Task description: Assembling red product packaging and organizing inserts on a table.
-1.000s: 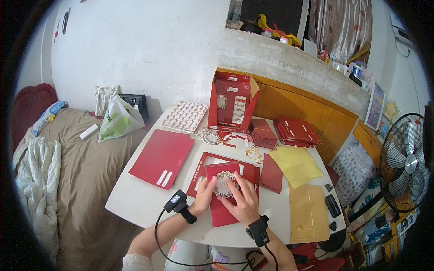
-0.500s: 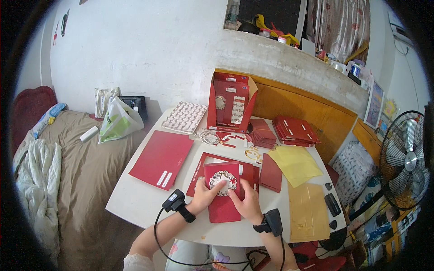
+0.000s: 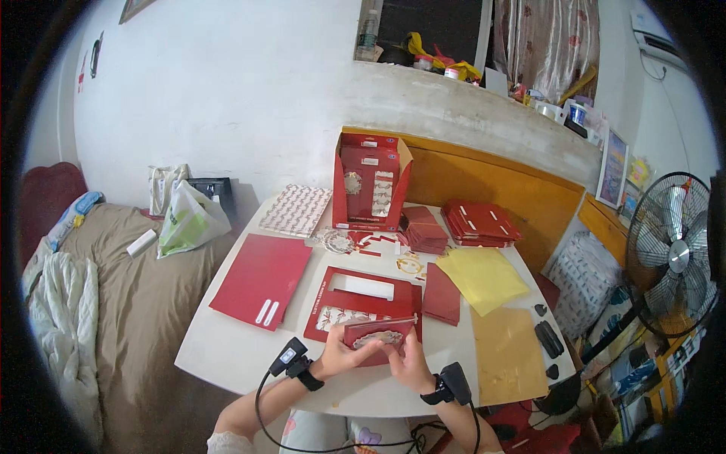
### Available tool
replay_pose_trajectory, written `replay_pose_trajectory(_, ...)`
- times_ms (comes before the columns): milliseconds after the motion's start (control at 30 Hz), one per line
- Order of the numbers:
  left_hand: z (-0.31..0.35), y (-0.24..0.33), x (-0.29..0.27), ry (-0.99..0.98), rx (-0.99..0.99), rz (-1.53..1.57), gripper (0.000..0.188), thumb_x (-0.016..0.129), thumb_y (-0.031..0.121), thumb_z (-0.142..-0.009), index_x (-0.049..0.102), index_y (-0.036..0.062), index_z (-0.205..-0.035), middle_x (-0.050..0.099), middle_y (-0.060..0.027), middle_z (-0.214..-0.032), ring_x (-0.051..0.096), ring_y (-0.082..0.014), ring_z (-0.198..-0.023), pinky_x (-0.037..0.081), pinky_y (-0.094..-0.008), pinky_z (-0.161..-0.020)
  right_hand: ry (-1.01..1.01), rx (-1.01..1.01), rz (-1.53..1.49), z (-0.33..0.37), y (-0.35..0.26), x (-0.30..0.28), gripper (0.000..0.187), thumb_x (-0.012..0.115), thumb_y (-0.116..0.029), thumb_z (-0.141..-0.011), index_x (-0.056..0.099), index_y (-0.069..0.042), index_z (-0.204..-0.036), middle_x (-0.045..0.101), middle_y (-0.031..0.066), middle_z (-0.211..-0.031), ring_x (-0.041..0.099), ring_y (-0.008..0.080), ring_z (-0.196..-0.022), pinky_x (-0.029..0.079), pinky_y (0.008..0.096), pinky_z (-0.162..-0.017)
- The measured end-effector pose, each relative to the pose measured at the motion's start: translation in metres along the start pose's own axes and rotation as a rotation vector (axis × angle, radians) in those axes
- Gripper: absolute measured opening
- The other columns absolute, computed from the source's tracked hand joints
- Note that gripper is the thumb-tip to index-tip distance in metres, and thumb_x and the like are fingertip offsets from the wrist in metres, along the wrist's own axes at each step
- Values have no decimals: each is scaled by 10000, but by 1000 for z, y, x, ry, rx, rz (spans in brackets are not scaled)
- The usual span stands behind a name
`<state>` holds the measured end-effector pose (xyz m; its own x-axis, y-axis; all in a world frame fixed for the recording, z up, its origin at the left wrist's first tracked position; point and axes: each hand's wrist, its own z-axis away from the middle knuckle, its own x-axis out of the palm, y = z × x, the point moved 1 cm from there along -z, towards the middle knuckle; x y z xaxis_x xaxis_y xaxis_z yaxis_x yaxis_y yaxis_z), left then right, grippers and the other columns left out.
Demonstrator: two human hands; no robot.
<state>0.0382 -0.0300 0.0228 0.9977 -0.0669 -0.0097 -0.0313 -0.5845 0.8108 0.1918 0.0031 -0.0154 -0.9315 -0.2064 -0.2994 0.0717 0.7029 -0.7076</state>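
A white table (image 3: 253,363) with rounded corners is the largest item under the hands. The landmark is the upright, open-fronted red cardboard box (image 3: 339,185) near its far edge.

Left of the box and nearer the person lies a large flat red folder (image 3: 261,280) with two pale slots. Directly on the near side of the box lies a flat red card sheet (image 3: 378,304) with a white panel and a patterned panel. Nearer and well right of the box lie a rectangular tan sheet (image 3: 510,359) and, partly above it, a bright yellow sheet (image 3: 488,280). Just left of the box is a white sheet with a repeated print (image 3: 296,210); to its right, a pile of flat red packs (image 3: 480,225). Between pile and box sits a small stack of dark red cards (image 3: 423,229).

The left hand (image 3: 342,356) and right hand (image 3: 412,365) are well apart from the box, on its near side. Both hold a small dark red rectangular card piece (image 3: 363,331), tilted, at the near edge of the flat red card sheet. Grip is narrow: thumbs on the near face; fingers behind are largely hidden. A pale, scalloped ornament (image 3: 378,337) is on that face, next to the thumbs; whether it is fixed cannot be told.
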Motion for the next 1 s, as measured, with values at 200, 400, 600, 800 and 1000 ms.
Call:
replay_pose_trajectory(200,-1,3,6,-14,-40,25,273,646,100,-770,588,-11,-1012,619,-97,-961,583,-145,-860,455,-283,-753,-5,-6,11,1,1,-3,428,534,-88,-847,324,98,-1170,553,229,-986,579,317,-897,456,360,-747)
replay_pose_trajectory(400,-4,-13,-2,-155,-11,-178,263,637,162,-791,589,-21,-974,630,-128,-854,586,-145,-763,464,-300,-672,58,137,-436,-14,-22,-17,424,469,-11,-859,295,23,-1244,439,112,-1178,452,163,-1071,382,292,-909)
replay_pose_trajectory(600,-4,-16,-4,-514,-423,-318,237,567,185,-859,578,-29,-960,621,-72,-773,542,-76,-708,456,-262,-616,49,356,-547,-13,-27,-57,449,591,-3,-788,385,12,-1187,530,89,-1097,531,148,-983,442,290,-847)
replay_pose_trajectory(800,4,-15,1,-505,-286,-117,233,554,194,-872,584,-33,-913,605,-51,-681,529,-70,-624,443,-265,-547,8,517,-523,-18,-37,-56,322,659,-31,-741,537,11,-1036,610,66,-965,579,116,-853,476,254,-741)
replay_pose_trajectory(1000,-1,-3,5,-553,-241,-150,253,555,210,-871,583,-38,-912,622,-82,-723,539,-89,-627,445,-274,-554,97,546,-553,-13,-38,-54,275,671,-36,-728,576,-1,-983,625,51,-917,584,102,-803,478,249,-708)
